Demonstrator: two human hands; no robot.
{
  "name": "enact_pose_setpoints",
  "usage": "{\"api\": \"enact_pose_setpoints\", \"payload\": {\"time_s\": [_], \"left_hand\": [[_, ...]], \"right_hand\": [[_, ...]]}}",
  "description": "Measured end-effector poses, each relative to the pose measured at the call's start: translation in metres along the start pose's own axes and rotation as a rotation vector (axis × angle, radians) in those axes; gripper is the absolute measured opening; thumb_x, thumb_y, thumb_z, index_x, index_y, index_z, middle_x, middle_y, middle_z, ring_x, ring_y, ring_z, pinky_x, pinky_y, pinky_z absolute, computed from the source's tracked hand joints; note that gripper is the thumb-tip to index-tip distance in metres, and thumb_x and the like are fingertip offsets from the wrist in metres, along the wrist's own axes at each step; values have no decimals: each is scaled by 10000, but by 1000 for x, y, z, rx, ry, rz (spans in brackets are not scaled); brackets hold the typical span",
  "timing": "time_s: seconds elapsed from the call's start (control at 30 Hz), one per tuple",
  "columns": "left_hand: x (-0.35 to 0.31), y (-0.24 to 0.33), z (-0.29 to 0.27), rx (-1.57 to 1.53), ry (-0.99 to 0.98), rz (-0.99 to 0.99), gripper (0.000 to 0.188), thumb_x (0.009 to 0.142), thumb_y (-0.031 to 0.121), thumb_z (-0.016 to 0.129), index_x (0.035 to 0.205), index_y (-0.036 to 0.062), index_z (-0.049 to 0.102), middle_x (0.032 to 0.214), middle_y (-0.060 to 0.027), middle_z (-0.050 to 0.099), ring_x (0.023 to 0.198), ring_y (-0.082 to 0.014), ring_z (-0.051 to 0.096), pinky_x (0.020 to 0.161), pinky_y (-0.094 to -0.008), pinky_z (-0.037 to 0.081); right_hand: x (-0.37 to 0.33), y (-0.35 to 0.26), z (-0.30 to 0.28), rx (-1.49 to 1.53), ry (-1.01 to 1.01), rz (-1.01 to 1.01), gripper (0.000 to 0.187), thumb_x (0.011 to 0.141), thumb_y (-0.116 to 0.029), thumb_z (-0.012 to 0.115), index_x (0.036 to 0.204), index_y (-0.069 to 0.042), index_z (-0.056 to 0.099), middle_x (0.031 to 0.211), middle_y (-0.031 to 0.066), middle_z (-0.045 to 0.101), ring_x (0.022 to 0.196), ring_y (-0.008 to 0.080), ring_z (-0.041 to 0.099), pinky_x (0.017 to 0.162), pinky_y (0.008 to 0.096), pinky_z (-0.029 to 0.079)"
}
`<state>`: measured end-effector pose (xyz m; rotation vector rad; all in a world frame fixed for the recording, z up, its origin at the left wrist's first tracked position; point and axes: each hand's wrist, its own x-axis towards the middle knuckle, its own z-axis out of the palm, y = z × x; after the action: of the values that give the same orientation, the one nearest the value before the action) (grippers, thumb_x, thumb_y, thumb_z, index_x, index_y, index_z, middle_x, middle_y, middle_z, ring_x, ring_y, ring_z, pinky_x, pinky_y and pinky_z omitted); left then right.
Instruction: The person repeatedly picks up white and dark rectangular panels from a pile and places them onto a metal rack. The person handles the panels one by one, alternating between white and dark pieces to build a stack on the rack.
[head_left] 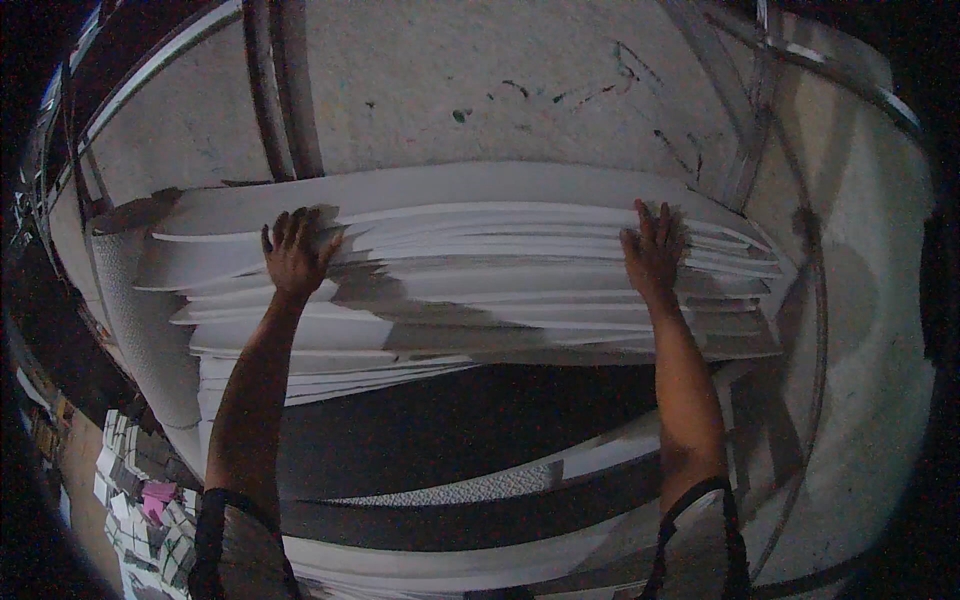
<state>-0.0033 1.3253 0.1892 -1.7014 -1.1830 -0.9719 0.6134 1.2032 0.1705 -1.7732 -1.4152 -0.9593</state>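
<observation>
A thick bundle of large white sheets, perhaps foam, spans the middle of the head view with its bowed edges towards me. On the left of the bundle rests my left hand, its fingers spread over the upper sheets. My right hand lies near the right end, fingers stretched out and pointing away from me. Both arms reach forward, and neither hand appears closed round a sheet. Behind the fingers the topmost sheet rises towards the wall. Whether the fingertips press between the sheets is too dim to tell.
A stained pale wall stands behind, with a dark upright post against it. Textured rolled material bulges at the left. Below the bundle are a dark gap and more curved sheets. Small pale pieces lie lower left.
</observation>
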Motion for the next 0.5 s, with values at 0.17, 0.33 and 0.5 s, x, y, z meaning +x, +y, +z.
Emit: {"api": "enact_pose_setpoints", "payload": {"time_s": [0.17,0.33,0.5], "left_hand": [[14,-10,3,-204,-206,-34,574,948,580,630,1336,157,612,1367,-95,594,1275,-285,542,1117,-524,350],[7,3,-16,7,-163,-49,625,956,604,606,1392,157,576,1410,-106,570,1322,-333,510,1114,-571,350],[-14,15,-55,-6,-166,-165,685,973,638,560,1466,166,510,1531,-171,473,1423,-401,421,1175,-623,288]], "right_hand": [[4,-1,-3,-30,-35,17,675,1024,-519,527,1624,-331,282,1670,233,239,1535,502,197,1173,708,197],[1,-19,-22,-88,-52,136,674,1031,-535,513,1628,-327,281,1665,238,248,1539,491,197,1169,691,236],[-32,-47,-45,-65,-33,167,671,1042,-530,496,1636,-318,265,1658,260,239,1533,480,223,1155,683,277]]}}
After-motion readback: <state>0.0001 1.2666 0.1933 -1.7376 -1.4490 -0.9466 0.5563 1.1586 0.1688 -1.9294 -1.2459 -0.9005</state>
